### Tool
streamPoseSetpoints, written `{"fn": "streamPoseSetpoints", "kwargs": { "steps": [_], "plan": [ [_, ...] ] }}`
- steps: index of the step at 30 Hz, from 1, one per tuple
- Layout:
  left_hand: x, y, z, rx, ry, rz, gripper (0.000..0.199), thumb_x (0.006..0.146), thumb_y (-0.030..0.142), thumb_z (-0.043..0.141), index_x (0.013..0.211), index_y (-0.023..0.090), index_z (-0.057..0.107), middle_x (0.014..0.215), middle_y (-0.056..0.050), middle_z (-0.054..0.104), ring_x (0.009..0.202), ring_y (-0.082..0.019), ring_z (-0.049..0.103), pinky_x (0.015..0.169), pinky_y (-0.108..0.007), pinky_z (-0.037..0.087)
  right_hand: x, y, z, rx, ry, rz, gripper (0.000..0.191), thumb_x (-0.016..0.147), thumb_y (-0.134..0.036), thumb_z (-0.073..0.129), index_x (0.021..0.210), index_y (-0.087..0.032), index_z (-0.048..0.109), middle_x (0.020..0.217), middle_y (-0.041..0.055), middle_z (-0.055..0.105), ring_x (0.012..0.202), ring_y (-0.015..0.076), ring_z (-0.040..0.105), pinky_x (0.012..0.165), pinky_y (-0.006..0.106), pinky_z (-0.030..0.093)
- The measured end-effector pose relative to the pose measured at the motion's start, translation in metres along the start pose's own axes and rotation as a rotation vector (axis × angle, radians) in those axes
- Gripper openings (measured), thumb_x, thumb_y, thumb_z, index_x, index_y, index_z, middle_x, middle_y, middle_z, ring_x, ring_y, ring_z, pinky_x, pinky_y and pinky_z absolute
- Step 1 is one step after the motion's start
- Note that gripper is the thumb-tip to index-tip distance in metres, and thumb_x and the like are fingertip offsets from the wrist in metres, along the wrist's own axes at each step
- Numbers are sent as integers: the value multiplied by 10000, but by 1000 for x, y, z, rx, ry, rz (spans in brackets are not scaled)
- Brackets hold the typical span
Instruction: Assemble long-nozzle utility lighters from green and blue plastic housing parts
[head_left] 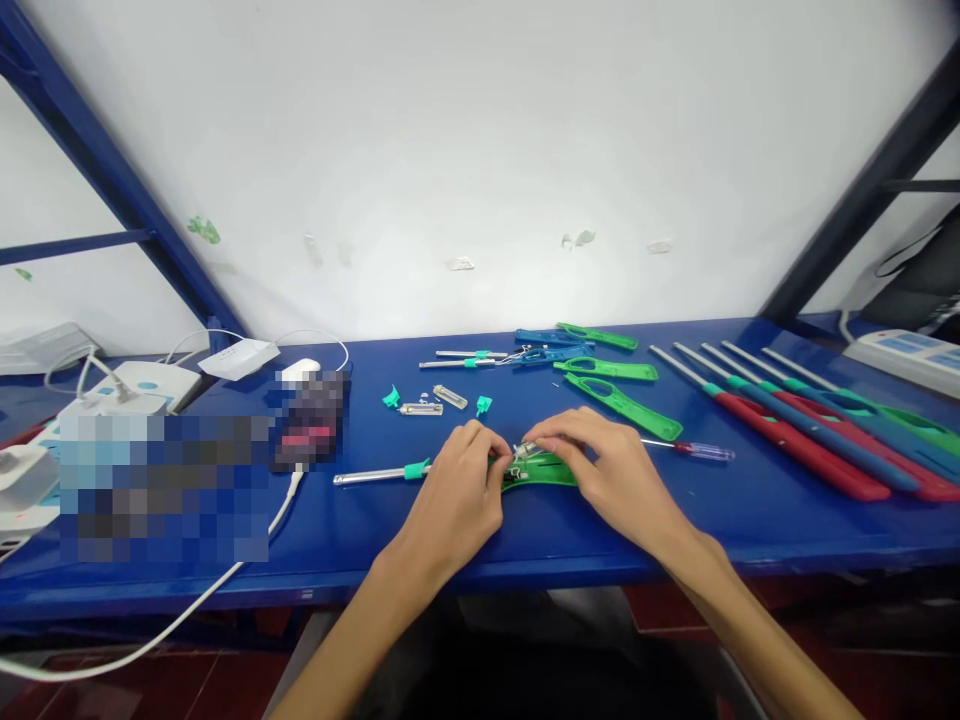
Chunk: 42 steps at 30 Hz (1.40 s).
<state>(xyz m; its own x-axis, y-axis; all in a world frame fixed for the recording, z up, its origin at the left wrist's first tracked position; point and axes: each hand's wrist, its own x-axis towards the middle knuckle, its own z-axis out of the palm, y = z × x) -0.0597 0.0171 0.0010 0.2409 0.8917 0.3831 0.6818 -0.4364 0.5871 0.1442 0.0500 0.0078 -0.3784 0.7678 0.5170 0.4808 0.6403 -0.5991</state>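
Note:
My left hand (466,478) is closed, thumb and fingers pinching the front of an opened long-nosed lighter with a green half shell (551,470). The lighter's metal tube (375,476) with its teal collar sticks out to the left of that hand. My right hand (600,465) pinches a small clear fuel tank (527,450) over the open shell. White and metal bits sit between the fingertips, partly hidden. Beyond my hands lie two more clear fuel tanks (421,409) and two teal triggers (484,405).
Loose green half shells (626,405) and blue shells (555,355) with metal tubes lie at the back. A screwdriver (705,451) is right of my right hand. Several whole lighters (802,445) lie at the right. Power strips (150,385), a blurred phone (311,420) and a white cable (225,575) occupy the left.

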Motion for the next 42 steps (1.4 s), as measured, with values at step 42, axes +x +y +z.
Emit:
{"fn": "streamPoseSetpoints", "kwargs": {
  "steps": [42],
  "plan": [
    [4, 1, 0, 51, -16, 19, 161, 1045, 116, 471, 967, 192, 589, 1026, -57, 634, 957, -233, 614, 856, -380, 485, -1, -1, 0, -25, 20, -20, 255, 1055, -213, 512, 1003, -277, 753, 1025, -8, 797, 975, 200, 699, 880, 338, 517]
  ]
}}
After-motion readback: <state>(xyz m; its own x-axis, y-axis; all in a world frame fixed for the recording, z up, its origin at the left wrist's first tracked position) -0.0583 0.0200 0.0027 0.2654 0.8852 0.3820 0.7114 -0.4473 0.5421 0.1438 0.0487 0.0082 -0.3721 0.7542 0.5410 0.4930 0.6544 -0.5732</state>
